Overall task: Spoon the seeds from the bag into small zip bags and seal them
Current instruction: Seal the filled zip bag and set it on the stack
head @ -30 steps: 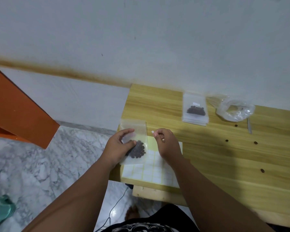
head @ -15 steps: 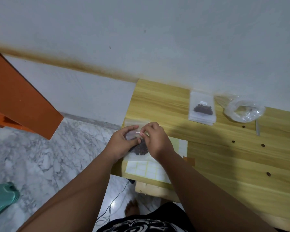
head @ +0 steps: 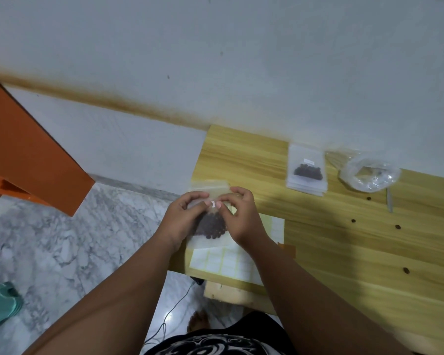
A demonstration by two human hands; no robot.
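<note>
At the counter's [head: 344,252] near-left corner, left hand [head: 182,219] and right hand [head: 241,219] pinch a small zip bag [head: 208,242] of seeds [head: 212,225], fingers [head: 201,198] curled on it; the light, limp, slippery film likely handles best by its edges.

Quick tally: two bare hands, left hand [head: 182,219] and right hand [head: 241,222]. Two small clear plastic bags with dark brown seeds inside: the mid-frame zip bag [head: 212,226] and the upper-right zip bag [head: 306,170]. Under that one there's a stack of empty clear zip bags [head: 305,191], can't count those. One crumpled clear plastic bag [head: 369,172] upper right, four loose dark seeds [head: 353,220] on the right side, one sheet of white sticker labels [head: 215,261], and one thin grey metal spoon handle [head: 389,203].
</note>
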